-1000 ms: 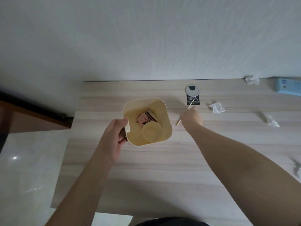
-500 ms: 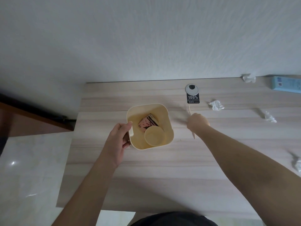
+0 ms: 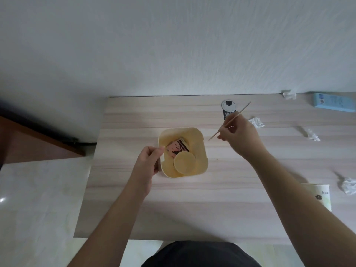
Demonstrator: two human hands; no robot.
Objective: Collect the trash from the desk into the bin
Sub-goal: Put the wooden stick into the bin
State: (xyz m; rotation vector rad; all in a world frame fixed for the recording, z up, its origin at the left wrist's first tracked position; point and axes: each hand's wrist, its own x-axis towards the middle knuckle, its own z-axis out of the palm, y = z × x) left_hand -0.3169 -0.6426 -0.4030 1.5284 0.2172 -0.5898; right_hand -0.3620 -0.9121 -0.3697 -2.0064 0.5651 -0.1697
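Note:
A small cream bin (image 3: 201, 145) stands on the wooden desk (image 3: 192, 199). Inside it lie a pink and black wrapper (image 3: 178, 149) and a round cream lid (image 3: 185, 162). My left hand (image 3: 149, 162) grips the bin's left rim. My right hand (image 3: 238, 133) is raised just right of the bin, pinching a thin wooden skewer (image 3: 240, 111) that slants from upper right down toward the bin. Crumpled white tissues lie to the right: one (image 3: 256, 122) by my right hand, one (image 3: 311, 134) farther right, one (image 3: 289, 94) at the back edge, one (image 3: 348, 185) near the right edge.
A black label with a round silver tag (image 3: 228, 107) lies behind my right hand. A light blue box (image 3: 333, 102) sits at the back right. A paper cup with a flower print (image 3: 321, 195) lies on its side beside my right forearm. The desk's left edge drops to pale floor.
My right hand has lifted the skewer off the desk and swung it so its far end points up and right. The left hand keeps its hold on the bin.

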